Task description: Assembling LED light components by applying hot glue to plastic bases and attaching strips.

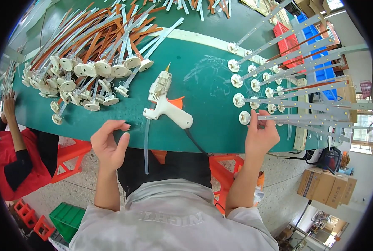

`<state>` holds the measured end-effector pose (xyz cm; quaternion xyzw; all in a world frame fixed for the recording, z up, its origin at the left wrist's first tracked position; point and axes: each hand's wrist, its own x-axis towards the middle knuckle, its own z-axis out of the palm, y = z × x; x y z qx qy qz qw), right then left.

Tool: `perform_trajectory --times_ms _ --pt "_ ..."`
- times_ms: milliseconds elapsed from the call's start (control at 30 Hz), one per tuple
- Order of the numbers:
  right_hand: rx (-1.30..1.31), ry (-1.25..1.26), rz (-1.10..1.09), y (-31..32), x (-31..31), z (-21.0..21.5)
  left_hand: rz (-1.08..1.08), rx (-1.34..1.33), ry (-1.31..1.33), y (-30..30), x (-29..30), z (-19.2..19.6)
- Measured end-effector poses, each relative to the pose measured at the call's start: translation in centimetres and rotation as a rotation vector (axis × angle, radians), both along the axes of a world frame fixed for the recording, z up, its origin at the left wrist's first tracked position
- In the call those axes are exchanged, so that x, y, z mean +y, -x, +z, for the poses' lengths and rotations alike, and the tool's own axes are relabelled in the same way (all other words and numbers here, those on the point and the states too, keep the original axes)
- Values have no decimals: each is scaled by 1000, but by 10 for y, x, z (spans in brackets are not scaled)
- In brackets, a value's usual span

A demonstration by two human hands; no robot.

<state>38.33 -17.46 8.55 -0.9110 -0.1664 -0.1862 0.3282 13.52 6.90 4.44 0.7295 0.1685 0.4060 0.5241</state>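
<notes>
My left hand (pixel 110 144) hovers over the table's front edge with nothing in it, thumb and curved fingers apart. At the right, my right hand (pixel 262 131) pinches an LED strip (pixel 308 121) just behind its round white end piece (pixel 244 117). That strip lies alongside several others, their round ends (pixel 238 100) facing left. Between my hands a white hot glue gun (pixel 169 109) with an orange trigger rests on the green table (pixel 211 121), nozzle pointing away from me. A clear glue stick (pixel 147 146) sticks out of its back and hangs past the edge.
A large heap of strips with white round ends (pixel 86 69) covers the far left. Red (pixel 289 44) and blue baskets (pixel 316 54) stand beyond the strips at right. A co-worker's arm (pixel 12 121) reaches onto the table at left. Cardboard boxes (pixel 324 187) are on the right.
</notes>
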Motion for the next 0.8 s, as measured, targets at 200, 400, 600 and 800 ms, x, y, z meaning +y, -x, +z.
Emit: perform_trajectory --times_ms 200,400,600,800 --pt "13 -57 -52 7 0 -5 40 53 -13 0 -3 2" --pt "36 -42 -75 10 4 -1 25 49 -104 -2 2 3" --pt "46 -12 -83 11 6 3 12 62 -151 -5 6 3" --pt "23 -42 -130 32 -2 12 -45 101 -124 -1 6 5"
